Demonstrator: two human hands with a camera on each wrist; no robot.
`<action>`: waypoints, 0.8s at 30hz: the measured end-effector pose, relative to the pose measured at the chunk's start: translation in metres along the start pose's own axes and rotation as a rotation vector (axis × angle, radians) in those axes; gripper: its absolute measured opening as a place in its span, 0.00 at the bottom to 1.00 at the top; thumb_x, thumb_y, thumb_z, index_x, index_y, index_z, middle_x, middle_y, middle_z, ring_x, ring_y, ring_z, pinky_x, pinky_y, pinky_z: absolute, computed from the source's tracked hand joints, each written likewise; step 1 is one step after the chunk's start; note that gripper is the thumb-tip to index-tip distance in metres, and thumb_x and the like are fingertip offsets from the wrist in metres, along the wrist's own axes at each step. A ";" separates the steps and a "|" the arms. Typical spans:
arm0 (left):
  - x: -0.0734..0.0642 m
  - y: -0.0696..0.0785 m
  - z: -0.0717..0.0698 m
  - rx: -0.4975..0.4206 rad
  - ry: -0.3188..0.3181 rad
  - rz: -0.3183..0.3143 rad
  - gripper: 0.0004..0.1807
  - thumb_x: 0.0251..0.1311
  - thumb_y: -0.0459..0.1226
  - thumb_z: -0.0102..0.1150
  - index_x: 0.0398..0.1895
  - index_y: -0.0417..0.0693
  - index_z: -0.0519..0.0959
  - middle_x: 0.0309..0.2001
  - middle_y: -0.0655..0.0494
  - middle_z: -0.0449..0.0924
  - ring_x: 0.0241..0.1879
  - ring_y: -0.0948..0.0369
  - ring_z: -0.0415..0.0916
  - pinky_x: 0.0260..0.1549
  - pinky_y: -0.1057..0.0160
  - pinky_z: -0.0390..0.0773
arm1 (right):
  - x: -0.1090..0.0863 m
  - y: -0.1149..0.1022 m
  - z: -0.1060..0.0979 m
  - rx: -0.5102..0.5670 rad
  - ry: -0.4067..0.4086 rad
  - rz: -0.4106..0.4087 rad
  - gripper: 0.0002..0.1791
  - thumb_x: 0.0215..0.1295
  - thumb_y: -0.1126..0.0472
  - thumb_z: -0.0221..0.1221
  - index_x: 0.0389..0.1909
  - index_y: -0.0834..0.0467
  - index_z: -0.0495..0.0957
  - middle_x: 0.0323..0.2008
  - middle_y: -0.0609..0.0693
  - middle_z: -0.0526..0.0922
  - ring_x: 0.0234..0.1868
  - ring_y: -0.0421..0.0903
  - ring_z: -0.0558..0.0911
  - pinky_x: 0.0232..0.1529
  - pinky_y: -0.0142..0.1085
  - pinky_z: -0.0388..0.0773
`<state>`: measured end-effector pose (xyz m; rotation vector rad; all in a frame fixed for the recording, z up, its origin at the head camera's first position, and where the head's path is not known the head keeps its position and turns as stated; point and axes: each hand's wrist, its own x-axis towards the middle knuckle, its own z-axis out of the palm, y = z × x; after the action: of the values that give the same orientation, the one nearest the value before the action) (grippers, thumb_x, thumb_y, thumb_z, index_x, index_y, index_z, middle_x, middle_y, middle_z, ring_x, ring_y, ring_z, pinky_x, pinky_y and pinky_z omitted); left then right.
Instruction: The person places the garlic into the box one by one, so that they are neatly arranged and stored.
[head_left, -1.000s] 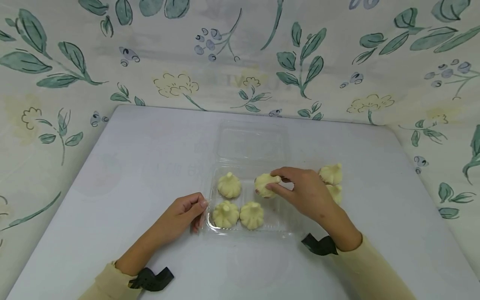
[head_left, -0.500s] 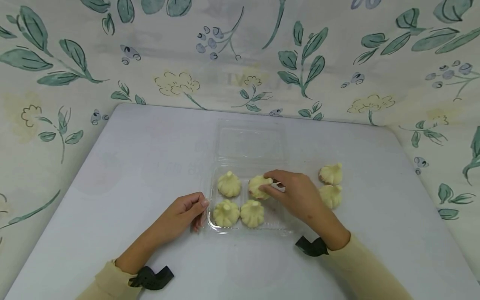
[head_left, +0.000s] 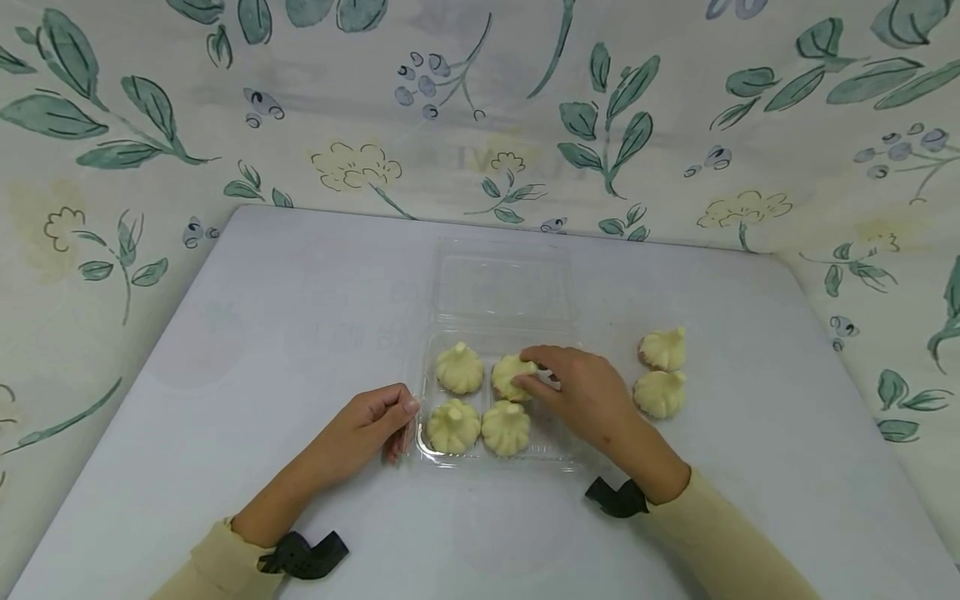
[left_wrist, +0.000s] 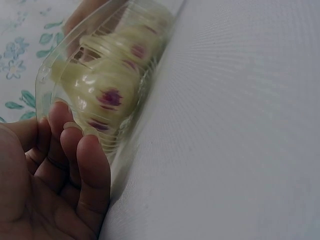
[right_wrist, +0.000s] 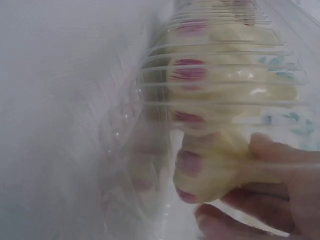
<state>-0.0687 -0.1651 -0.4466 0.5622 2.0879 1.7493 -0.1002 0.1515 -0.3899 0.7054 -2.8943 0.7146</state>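
A clear plastic clamshell box (head_left: 551,450) lies opened out on the table, its lid (head_left: 502,287) folded back away from me. My left hand (head_left: 375,421) pinches the box's left rim between thumb and fingers. Inside stand three pale garlic bulbs, one at the back left (head_left: 460,368), one at the front left (head_left: 453,427) and one in front, further right (head_left: 506,429). My right hand (head_left: 581,387) pinches a fourth-place garlic bulb (head_left: 510,377) by its stem, behind the front right one. Through the box wall, the right wrist view shows purple marks on this held bulb (right_wrist: 205,170).
Two more garlic bulbs lie on the table right of the box, one behind (head_left: 662,348) and one in front (head_left: 660,394). The white table (head_left: 300,283) meets a leaf-patterned cloth (head_left: 480,125) at its back edge. Black wrist mounts sit at both sleeves.
My right hand has moved left and slightly down with the garlic bulb, bringing it beside the back left bulb. My left hand stays on the rim.
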 end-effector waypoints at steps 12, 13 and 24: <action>0.001 -0.001 0.001 -0.002 0.011 -0.001 0.18 0.83 0.39 0.47 0.29 0.44 0.71 0.22 0.53 0.74 0.21 0.59 0.73 0.21 0.60 0.80 | -0.001 -0.001 0.004 0.003 -0.026 0.002 0.20 0.69 0.50 0.70 0.57 0.56 0.85 0.53 0.50 0.88 0.43 0.49 0.88 0.42 0.45 0.85; 0.001 -0.001 0.001 -0.001 0.012 0.000 0.18 0.83 0.39 0.47 0.29 0.44 0.71 0.22 0.53 0.74 0.20 0.59 0.73 0.21 0.60 0.80 | -0.001 -0.001 0.004 0.004 -0.030 0.001 0.21 0.69 0.50 0.70 0.57 0.56 0.84 0.53 0.51 0.88 0.44 0.50 0.88 0.42 0.45 0.85; 0.001 -0.001 0.000 0.001 0.010 0.010 0.18 0.83 0.38 0.47 0.29 0.44 0.71 0.21 0.54 0.74 0.20 0.59 0.74 0.21 0.60 0.81 | -0.004 0.002 0.002 0.028 -0.046 -0.018 0.26 0.67 0.50 0.72 0.61 0.58 0.81 0.57 0.53 0.86 0.43 0.50 0.87 0.43 0.44 0.85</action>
<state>-0.0690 -0.1646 -0.4479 0.5654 2.0961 1.7604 -0.0972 0.1539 -0.3937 0.7597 -2.9211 0.7486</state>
